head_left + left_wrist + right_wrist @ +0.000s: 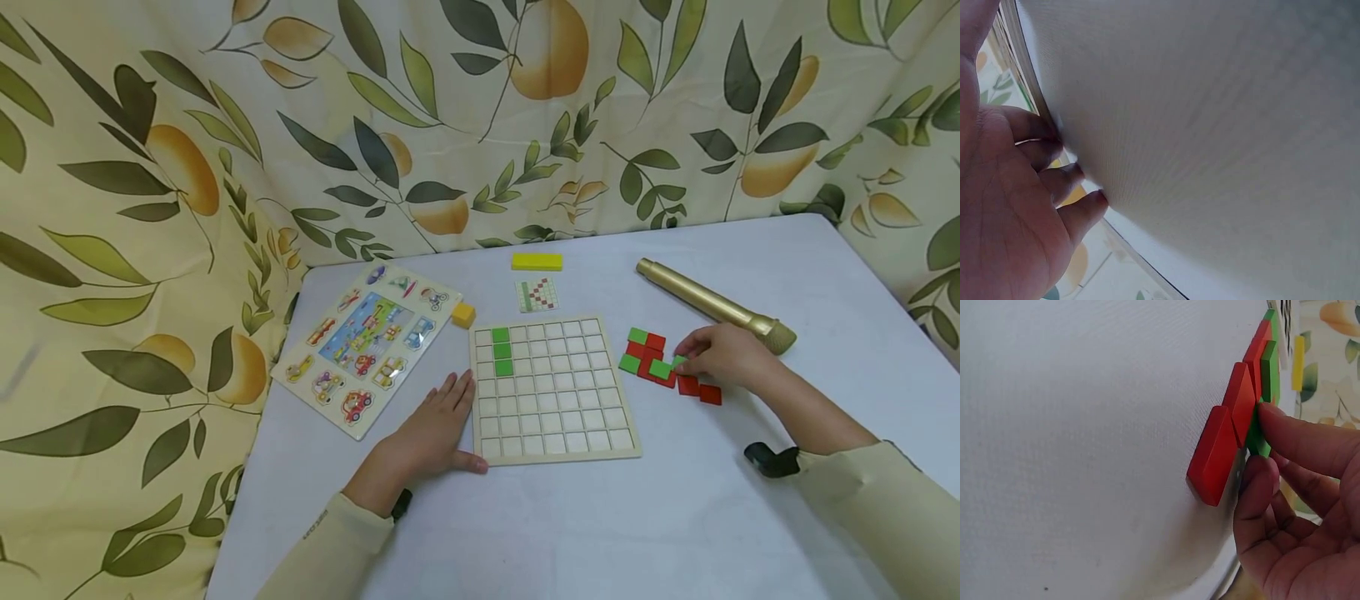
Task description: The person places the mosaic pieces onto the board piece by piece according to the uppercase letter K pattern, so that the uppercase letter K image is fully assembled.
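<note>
A wooden grid board (pixel 555 392) lies flat on the table, with several green square tiles (pixel 502 351) stacked in one column at its upper left. My left hand (pixel 435 425) rests at the board's left edge, fingers extended and thumb near the lower left corner. To the right of the board, my right hand (pixel 723 354) pinches a green tile (pixel 1259 434) between thumb and fingers. That tile is at the edge of a loose cluster of red tiles (pixel 690 385) and other green tiles (pixel 630 363). The right wrist view shows red tiles (pixel 1213 456) right beside the fingertips.
Behind the board lie a small pattern card (pixel 537 295) and a yellow bar (pixel 537 262). A picture puzzle board (pixel 367 350) is at the left, with a yellow-orange block (pixel 463 315) by its corner. A gold microphone (pixel 712 304) lies beyond my right hand.
</note>
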The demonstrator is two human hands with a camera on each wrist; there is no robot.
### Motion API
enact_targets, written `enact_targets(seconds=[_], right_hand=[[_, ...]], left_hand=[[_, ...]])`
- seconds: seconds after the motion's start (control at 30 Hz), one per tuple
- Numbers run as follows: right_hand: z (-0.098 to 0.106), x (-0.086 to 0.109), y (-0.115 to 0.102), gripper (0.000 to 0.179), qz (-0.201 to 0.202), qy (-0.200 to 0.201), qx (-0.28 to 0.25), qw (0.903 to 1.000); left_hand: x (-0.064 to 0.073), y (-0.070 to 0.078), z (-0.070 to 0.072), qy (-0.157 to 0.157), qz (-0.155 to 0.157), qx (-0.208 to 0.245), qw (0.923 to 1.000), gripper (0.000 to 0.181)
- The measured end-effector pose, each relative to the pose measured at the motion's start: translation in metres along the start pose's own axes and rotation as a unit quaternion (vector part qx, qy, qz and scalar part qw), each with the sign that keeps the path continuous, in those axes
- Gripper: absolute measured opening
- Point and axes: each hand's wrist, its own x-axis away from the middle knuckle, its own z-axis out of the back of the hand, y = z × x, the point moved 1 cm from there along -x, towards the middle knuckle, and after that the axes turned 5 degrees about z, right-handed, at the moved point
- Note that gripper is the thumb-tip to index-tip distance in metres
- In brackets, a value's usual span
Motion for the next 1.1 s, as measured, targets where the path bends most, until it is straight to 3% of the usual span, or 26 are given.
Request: enact_targets(seconds=[0.43, 1.1], right_hand=[[0.013, -0.002, -0.002, 0.034, 0.005, -0.002, -0.050, 0.9987], [-0.013, -0.024, -0.057, 0.034, 0.023, -0.022, -0.147, 0.9886]], left_hand=[[-0.001, 0.001, -0.002, -0.003, 0.002, -0.007, 1.0000, 0.128], [0.001, 0.003, 0.002, -0.004, 0.008, -0.010, 0.9999, 0.127]])
